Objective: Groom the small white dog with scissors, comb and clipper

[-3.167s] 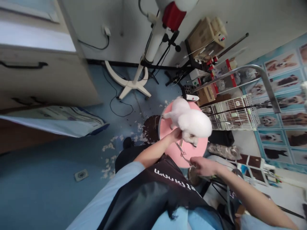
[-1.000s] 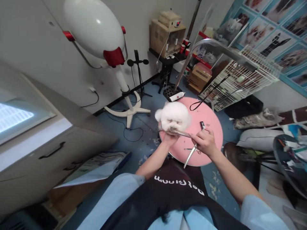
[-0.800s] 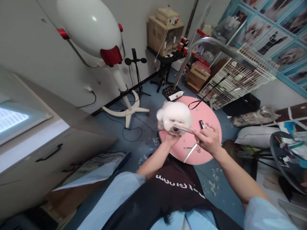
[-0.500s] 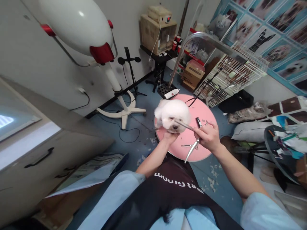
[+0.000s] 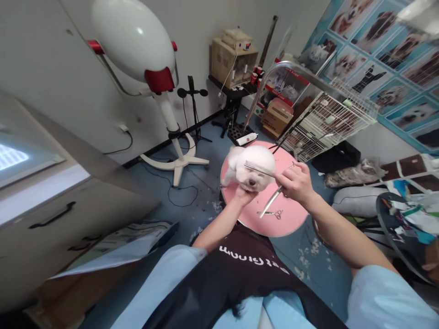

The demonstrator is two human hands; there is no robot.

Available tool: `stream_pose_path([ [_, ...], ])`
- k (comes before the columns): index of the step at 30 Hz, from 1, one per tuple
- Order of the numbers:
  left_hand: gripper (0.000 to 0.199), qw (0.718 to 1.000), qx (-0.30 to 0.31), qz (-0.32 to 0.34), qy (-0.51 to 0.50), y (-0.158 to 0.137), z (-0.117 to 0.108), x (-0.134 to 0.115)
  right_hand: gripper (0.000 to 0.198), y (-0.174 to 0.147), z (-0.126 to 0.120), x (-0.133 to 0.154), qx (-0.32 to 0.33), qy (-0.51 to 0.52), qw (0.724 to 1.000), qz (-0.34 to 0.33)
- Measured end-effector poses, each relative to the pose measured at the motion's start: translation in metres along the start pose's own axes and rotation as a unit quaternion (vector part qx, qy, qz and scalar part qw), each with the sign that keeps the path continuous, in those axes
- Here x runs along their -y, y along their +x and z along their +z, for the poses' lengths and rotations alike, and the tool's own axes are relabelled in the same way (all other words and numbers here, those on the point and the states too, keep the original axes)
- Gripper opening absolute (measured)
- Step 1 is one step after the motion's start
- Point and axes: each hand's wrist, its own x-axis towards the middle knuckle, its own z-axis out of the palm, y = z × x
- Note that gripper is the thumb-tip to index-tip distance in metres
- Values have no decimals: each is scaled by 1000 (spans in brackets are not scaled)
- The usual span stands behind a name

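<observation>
At the far left of the frame a grey cabinet with a dark bar handle runs under a bright window. A printed paper sheet lies on the floor below it. In the upper left stands a large white egg-shaped dryer hood with red trim on a white wheeled stand.

At the middle of the frame a small white fluffy dog stands on the round pink grooming table. The left hand cups the dog under the chin, fingers closed round the muzzle from below. The right hand is clenched round two tools at once: a thin metal comb, laid across the top of the dog's head, and long silver scissors hanging down from the same grip.

Judging by the rounded, even coat and the tufts of white clipped fur on the blue floor, much of the cutting looks done. The head is being combed, so face trimming seems to remain. Small silver scissors lie loose on the pink top just below the right hand, and a white clipper sits at its far edge.

To the right are a curved steel grooming arm, a white wire cage and a wall of dog photographs.
</observation>
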Motion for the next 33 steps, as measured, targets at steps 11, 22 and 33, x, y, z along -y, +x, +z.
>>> stream_pose_path([
  [11, 30, 1000, -3, 19, -17, 0, 20, -20, 35, -22, 50, 98, -98, 32, 973, 206],
  [22, 32, 999, 3, 21, 50, 6, 21, -24, 43, -15, 62, 97, -98, 59, 946, 303],
  [33, 36, 993, 42, 56, 95, 5, 21, -22, 39, -1, 51, 104, -89, 42, 949, 299],
])
